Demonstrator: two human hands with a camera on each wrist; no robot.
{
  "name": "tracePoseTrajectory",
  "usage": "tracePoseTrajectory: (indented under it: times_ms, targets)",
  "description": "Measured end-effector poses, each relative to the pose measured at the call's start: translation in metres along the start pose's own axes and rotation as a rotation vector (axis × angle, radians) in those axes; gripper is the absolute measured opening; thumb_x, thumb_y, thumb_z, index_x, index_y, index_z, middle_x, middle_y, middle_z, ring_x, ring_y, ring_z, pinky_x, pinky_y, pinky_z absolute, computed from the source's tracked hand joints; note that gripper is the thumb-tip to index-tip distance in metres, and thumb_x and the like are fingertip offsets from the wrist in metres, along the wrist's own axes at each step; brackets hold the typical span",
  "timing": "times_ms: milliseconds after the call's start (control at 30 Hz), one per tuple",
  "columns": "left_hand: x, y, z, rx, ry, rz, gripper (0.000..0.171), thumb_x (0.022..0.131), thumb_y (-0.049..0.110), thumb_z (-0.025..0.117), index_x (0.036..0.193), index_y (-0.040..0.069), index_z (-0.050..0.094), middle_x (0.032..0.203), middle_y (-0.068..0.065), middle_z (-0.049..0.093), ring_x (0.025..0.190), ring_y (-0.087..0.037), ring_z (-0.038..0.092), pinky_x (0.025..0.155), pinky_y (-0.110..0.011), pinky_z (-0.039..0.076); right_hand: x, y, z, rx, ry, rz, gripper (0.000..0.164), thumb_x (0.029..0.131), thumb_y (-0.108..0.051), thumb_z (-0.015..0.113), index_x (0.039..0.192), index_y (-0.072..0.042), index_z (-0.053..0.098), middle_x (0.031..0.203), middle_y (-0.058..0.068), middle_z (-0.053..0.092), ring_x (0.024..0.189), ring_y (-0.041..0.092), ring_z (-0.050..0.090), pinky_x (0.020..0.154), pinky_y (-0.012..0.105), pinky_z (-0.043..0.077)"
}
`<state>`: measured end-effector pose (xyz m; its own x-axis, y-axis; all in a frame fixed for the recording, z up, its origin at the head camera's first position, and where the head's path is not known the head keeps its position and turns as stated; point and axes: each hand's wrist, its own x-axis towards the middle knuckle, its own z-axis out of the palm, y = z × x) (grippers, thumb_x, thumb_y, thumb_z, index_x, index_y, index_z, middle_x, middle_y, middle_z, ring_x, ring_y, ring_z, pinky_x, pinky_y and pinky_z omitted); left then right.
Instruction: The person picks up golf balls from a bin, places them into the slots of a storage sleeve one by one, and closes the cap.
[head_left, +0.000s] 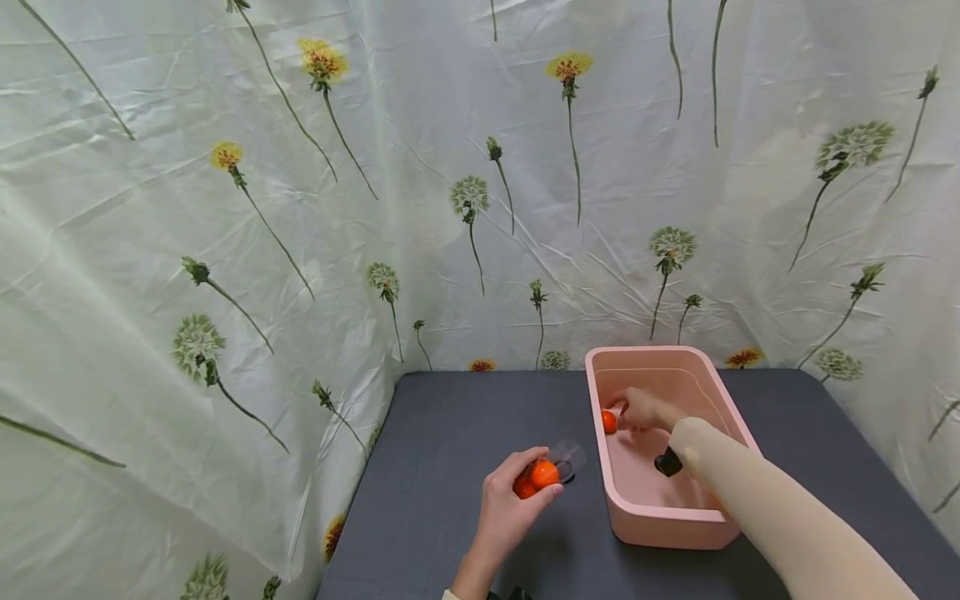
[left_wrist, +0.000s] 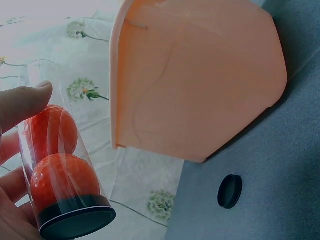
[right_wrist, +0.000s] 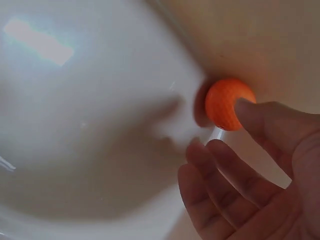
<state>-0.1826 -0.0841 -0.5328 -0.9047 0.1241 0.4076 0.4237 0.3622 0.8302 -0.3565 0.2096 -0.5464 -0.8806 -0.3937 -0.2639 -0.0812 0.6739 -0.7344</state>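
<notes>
My left hand (head_left: 501,508) grips a clear plastic tube (head_left: 572,455) over the dark table, beside the bin. Two orange golf balls (left_wrist: 65,180) sit inside it above a black end cap (left_wrist: 77,222); the tube's other end looks uncapped in the left wrist view. Inside the pink bin (head_left: 675,513), my right hand (head_left: 643,410) reaches to the left wall, where one orange golf ball (head_left: 608,422) lies in the corner. In the right wrist view the thumb overlaps that ball (right_wrist: 222,105), while the loosely bent fingers (right_wrist: 230,200) stay apart from it.
A loose black cap (left_wrist: 230,191) lies on the dark table (head_left: 450,467) near the bin's left side. A pale curtain (head_left: 480,250) printed with dandelions hangs behind the table and along its left side.
</notes>
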Motion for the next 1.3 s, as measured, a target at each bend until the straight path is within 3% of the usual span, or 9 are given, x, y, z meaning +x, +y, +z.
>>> tracePoseTrajectory:
  times_ms: [333,467,667,800,967,1133,1300]
  targets:
    - [-0.001,-0.001,0.003,-0.008,-0.001,0.017,0.047,0.082,0.039,0.084,0.125,0.029,0.069,0.114,-0.003,0.07,0.094,-0.012,0.064,0.079,-0.029,0.057,0.0,-0.004,0.01,-0.075,-0.133,0.012,0.03,0.079,0.006,0.073,0.106,-0.007,0.069,0.08,0.009,0.063,0.058,0.021,0.051,0.056,0.033,0.049]
    - [-0.001,0.0,0.004,-0.009,-0.002,0.008,0.047,0.081,0.039,0.085,0.125,0.03,0.069,0.114,-0.002,0.07,0.094,-0.012,0.064,0.079,-0.029,0.057,-0.003,-0.006,0.014,-0.065,-0.196,0.058,0.031,0.079,0.006,0.073,0.107,-0.007,0.069,0.076,0.007,0.061,0.058,0.024,0.055,0.062,0.038,0.055]
    - [-0.001,-0.001,0.005,-0.01,0.0,0.009,0.047,0.081,0.04,0.084,0.124,0.03,0.069,0.114,0.001,0.07,0.094,-0.012,0.064,0.078,-0.029,0.057,-0.006,-0.007,0.013,-0.061,-0.2,0.075,0.031,0.079,0.005,0.077,0.107,-0.006,0.071,0.078,0.009,0.063,0.063,0.029,0.061,0.068,0.043,0.059]
    - [-0.001,-0.001,0.004,-0.005,0.003,0.008,0.047,0.081,0.039,0.085,0.124,0.03,0.069,0.113,0.008,0.069,0.093,-0.012,0.064,0.079,-0.029,0.057,-0.008,-0.006,0.008,-0.069,-0.202,0.042,0.029,0.08,0.003,0.078,0.107,-0.006,0.073,0.08,0.011,0.064,0.062,0.026,0.058,0.065,0.04,0.058]
    - [-0.002,0.0,0.006,-0.006,-0.004,0.01,0.047,0.08,0.038,0.086,0.124,0.03,0.069,0.114,0.004,0.07,0.095,-0.011,0.064,0.08,-0.029,0.057,-0.015,-0.005,-0.001,-0.102,-0.182,-0.037,0.024,0.08,0.004,0.079,0.102,-0.003,0.073,0.079,0.009,0.065,0.06,0.02,0.053,0.059,0.033,0.052]
    - [-0.002,0.001,0.007,-0.007,0.001,0.045,0.048,0.08,0.035,0.086,0.124,0.027,0.069,0.114,0.003,0.07,0.095,-0.012,0.065,0.08,-0.029,0.057,-0.024,-0.01,-0.011,-0.147,-0.14,-0.128,0.022,0.076,0.005,0.081,0.096,-0.001,0.075,0.078,0.005,0.066,0.069,0.019,0.055,0.063,0.031,0.05]
    - [-0.003,0.003,0.009,-0.005,-0.006,0.043,0.048,0.08,0.036,0.086,0.124,0.028,0.069,0.113,0.002,0.07,0.094,-0.012,0.065,0.08,-0.029,0.057,-0.033,-0.014,-0.018,-0.162,-0.137,-0.151,0.023,0.077,0.002,0.081,0.099,-0.002,0.076,0.082,0.005,0.067,0.076,0.02,0.057,0.067,0.032,0.051]
